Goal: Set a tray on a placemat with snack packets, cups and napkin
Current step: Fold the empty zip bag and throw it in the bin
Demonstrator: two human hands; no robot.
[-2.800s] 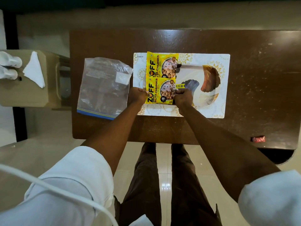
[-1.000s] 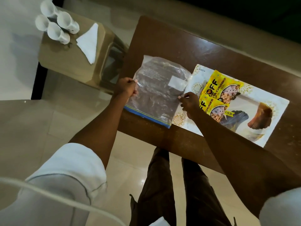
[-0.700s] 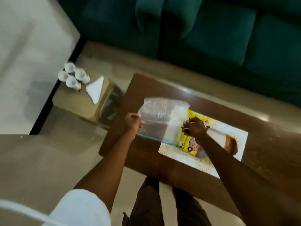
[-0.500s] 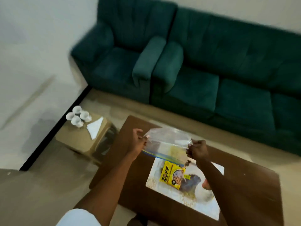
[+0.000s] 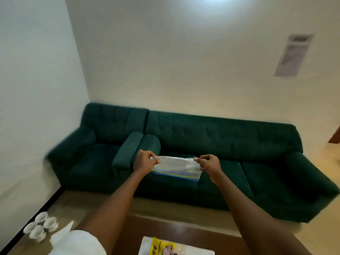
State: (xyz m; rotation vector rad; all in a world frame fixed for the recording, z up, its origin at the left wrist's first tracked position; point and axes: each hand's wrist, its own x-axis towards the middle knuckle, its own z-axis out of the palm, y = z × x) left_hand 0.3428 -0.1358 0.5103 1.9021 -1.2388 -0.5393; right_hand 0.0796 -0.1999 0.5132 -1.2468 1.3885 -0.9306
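Note:
A clear plastic zip bag point(image 5: 177, 168) with a blue strip along its lower edge is stretched in the air in front of the sofa. My left hand point(image 5: 145, 161) pinches its left corner and my right hand point(image 5: 208, 163) pinches its right corner. At the bottom edge, a yellow snack packet point(image 5: 161, 247) lies on the white placemat point(image 5: 200, 252) on the dark wooden table point(image 5: 165, 226). Several white cups point(image 5: 39, 226) and a white napkin point(image 5: 61, 234) sit at the lower left. The tray is out of view.
A dark green sofa point(image 5: 230, 153) runs along the white wall behind the table, with a matching armchair point(image 5: 92, 150) to its left. A paper sheet point(image 5: 292, 54) hangs on the wall at upper right. Tiled floor lies between table and sofa.
Both hands left the snack packets, took the plastic bag from the table by its corners and lifted it up and forward. My head tilted up from the table toward the sofa and wall.

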